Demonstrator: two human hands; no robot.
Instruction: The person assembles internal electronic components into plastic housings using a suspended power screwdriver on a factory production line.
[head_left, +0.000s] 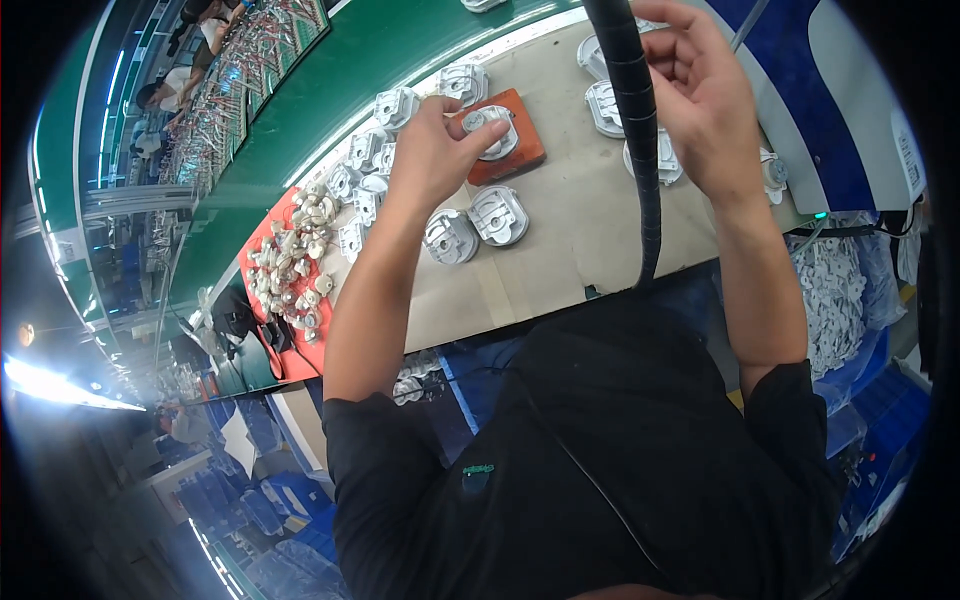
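A white round plastic housing [500, 143] sits on an orange-red block [520, 125] on the bench. My left hand [437, 150] holds this housing at its left side, with the thumb over a small round grey-white piece [474, 122] on it. At the upper right, my right hand [703, 110] is raised beside a black ribbed tube [632, 110]. Its fingers are curled, and the tube hides the thumb tip and whatever they may hold. More white housings lie around the block, such as a pair [498, 216] in front of it and one [604, 108] by the tube.
On a red mat [300, 340] at the left lies a heap of small cream-white parts [290, 265]. A green conveyor surface [400, 45] runs behind the bench [545, 255]. A blue and white machine [850, 100] stands at right, above a bag of white parts [830, 300]. Other people work at far left.
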